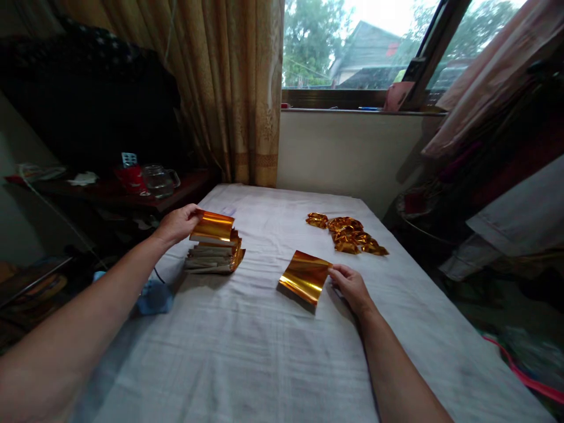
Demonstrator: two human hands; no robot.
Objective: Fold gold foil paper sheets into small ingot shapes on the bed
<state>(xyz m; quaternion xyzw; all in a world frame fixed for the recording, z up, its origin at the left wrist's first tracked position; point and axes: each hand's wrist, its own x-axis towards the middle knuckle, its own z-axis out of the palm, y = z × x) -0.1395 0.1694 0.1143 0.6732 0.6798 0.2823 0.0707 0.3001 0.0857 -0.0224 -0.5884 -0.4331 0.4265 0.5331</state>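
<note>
My left hand (pixel 178 223) pinches the top gold foil sheet (pixel 213 226) of a stack of foil sheets (pixel 214 255) on the left of the white cloth-covered bed (pixel 273 352). The sheet's left edge is lifted off the stack. My right hand (pixel 350 286) holds the right edge of a single gold foil sheet (pixel 305 277), which is tilted up from the cloth near the middle. Beyond it, toward the far right, lies a pile of folded gold foil pieces (pixel 348 233).
A dark side table (pixel 132 197) on the left carries a glass jug (pixel 159 180) and a red cup (pixel 131 176). A blue cloth (pixel 154 296) lies at the bed's left edge. Curtains and a window stand behind; hanging clothes crowd the right side.
</note>
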